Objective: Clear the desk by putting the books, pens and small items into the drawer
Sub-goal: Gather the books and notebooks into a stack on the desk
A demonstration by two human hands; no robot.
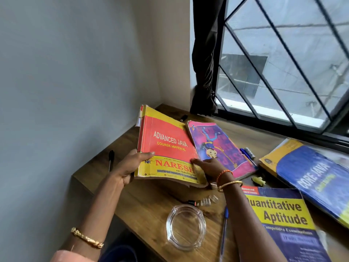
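My left hand (130,165) grips the lower left edge of the red and yellow Advanced Java book (168,146), which is lifted and tilted above the wooden desk (143,201). My right hand (209,167) holds that book's lower right edge, thumb on the cover. A pink and purple notebook (221,146) lies just right of it. The Quantitative Aptitude book (283,222) and the blue Core Java book (313,176) lie flat on the right. A black pen (111,159) lies at the left, a blue pen (224,231) near the front. No drawer is in view.
A clear glass ashtray (186,226) sits at the desk's front. A small black item and clear plastic caps (204,202) lie behind it. More pens (247,154) and a yellow scrap (258,180) lie between the books. A barred window (283,63) and dark curtain (205,59) stand behind the desk.
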